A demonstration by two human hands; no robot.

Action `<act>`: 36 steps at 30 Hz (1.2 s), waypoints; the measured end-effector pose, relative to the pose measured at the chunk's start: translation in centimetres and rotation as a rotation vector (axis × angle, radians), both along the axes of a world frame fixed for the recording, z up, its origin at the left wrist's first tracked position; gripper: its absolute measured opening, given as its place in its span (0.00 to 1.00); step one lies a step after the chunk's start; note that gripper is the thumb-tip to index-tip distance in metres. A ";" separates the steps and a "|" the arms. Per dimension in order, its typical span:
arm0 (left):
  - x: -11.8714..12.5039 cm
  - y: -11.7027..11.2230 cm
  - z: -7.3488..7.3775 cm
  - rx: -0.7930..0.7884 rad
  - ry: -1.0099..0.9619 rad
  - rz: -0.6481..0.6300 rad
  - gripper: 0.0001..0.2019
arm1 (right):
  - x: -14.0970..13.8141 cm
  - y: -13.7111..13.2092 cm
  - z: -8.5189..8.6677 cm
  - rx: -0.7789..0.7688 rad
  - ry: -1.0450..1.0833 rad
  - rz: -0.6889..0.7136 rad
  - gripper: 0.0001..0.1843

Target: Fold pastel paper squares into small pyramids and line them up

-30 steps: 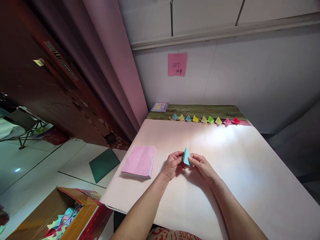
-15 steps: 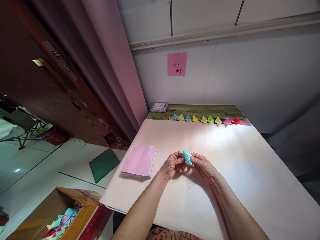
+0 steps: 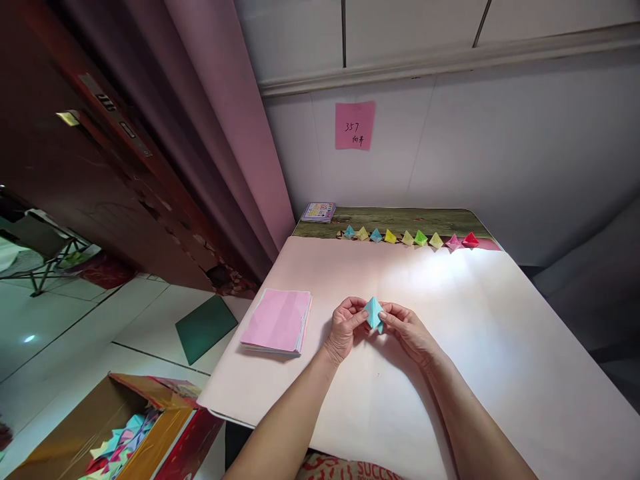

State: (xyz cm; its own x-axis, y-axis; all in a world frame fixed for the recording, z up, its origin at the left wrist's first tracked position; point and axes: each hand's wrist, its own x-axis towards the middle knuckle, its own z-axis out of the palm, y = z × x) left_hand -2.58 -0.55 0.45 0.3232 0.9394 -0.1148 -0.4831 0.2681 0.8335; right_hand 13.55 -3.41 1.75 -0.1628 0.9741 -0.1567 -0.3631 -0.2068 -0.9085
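Between my hands is a small folded piece of light-blue origami paper, diamond-shaped, with a crease down its middle. My left hand pinches its left corner between thumb and fingers. On the other side, my right hand grips the right corner the same way, thumb on the front face. A small blue flap pokes out below, near the right thumb. Both hands are held just over the pale table cover. The fingers behind the paper are partly hidden.
A stack of pink-topped square paper lies at the left. Several folded paper pieces line the table's far edge, beside a small booklet. On the floor at lower left, a cardboard box contains colourful folded paper.
The blue paper has turned from a slanted, edge-on pose to a flatter, upright diamond facing me. Both hands still grip it, with the fingers slightly shifted.
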 end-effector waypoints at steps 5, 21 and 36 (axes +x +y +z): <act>0.6 -0.2 -0.9 0.097 0.125 0.068 0.18 | 0.0 0.3 -0.7 0.010 -0.004 -0.102 0.16; 0.6 -0.4 -0.7 0.123 0.211 0.111 0.30 | -0.8 0.1 -0.9 0.052 -0.037 -0.229 0.24; 0.8 -1.0 -0.5 0.265 0.481 -0.033 0.08 | -0.3 0.4 -1.5 0.155 -0.301 -0.223 0.16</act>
